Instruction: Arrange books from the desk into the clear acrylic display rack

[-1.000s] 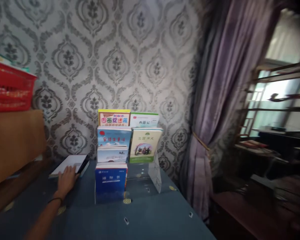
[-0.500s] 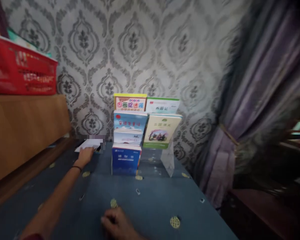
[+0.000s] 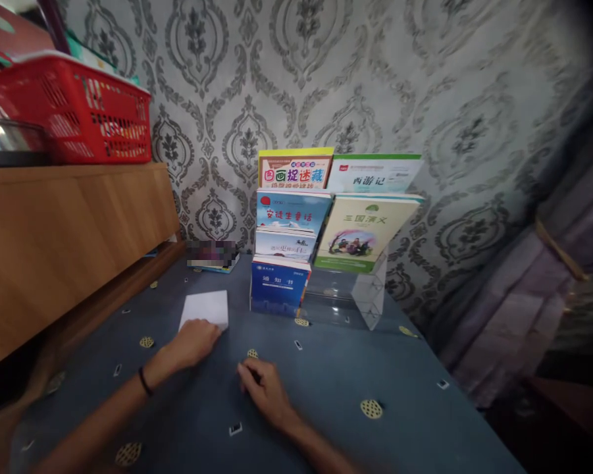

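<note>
My left hand (image 3: 193,343), a dark band at its wrist, is closed on the near edge of a plain white book (image 3: 206,308), just over the blue tablecloth. No print shows on its upper face. My right hand (image 3: 269,388) rests on the cloth to the right, fingers curled, with nothing seen in it. Beyond my hands stands a clear tiered book rack (image 3: 370,296). In its left column are a dark blue book (image 3: 279,286), two light blue books (image 3: 292,212) and a yellow-topped book (image 3: 296,170). The right column holds a cream-and-green book (image 3: 360,230) and a green-topped book (image 3: 375,172).
A small pile of books (image 3: 222,264), partly blurred out, lies at the back left by the wall. A wooden cabinet (image 3: 79,243) borders the left side, bearing a red basket (image 3: 99,112) and a metal bowl (image 3: 10,141). A purple curtain (image 3: 528,289) hangs at the right.
My left hand has drawn the white book from the back-left pile towards me. My right hand stays curled on the cloth. The view has shifted left.
</note>
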A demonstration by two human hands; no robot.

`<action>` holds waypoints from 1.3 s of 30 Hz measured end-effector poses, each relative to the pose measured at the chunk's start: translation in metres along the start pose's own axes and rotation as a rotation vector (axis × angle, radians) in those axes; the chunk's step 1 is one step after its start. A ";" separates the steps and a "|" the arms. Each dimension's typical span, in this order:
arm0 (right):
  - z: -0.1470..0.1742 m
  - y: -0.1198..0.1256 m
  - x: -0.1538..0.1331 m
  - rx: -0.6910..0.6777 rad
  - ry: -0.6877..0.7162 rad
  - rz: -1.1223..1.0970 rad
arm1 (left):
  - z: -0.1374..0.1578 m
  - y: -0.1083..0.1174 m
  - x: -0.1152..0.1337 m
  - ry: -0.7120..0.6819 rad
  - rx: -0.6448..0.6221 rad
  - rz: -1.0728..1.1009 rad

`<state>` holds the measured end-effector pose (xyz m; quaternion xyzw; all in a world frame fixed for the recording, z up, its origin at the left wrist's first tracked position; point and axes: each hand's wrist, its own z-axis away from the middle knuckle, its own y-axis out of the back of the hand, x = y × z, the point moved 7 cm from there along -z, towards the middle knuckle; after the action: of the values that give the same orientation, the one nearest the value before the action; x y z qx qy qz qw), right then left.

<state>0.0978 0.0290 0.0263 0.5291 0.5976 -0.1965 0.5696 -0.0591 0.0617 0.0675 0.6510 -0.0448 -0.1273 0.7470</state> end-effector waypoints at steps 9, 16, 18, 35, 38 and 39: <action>0.006 0.013 -0.016 0.158 0.225 0.207 | 0.038 -0.023 0.065 -0.478 0.120 0.491; 0.008 -0.011 0.005 -0.023 0.160 0.551 | -0.014 -0.061 0.032 -0.408 0.213 0.372; 0.011 -0.016 0.008 -0.088 0.157 0.639 | -0.029 -0.066 0.019 -0.351 0.207 0.339; 0.000 0.000 -0.004 -0.321 0.206 0.888 | 0.020 -0.024 0.005 0.074 0.242 -0.021; -0.002 0.008 -0.003 -0.282 0.169 0.913 | 0.045 -0.026 0.020 0.129 0.051 -0.015; -0.001 0.007 -0.003 -0.276 0.160 0.921 | 0.052 -0.026 0.027 0.125 0.006 -0.011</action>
<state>0.1023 0.0314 0.0319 0.6713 0.3639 0.1985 0.6144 -0.0482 0.0020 0.0466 0.6603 0.0051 -0.0904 0.7456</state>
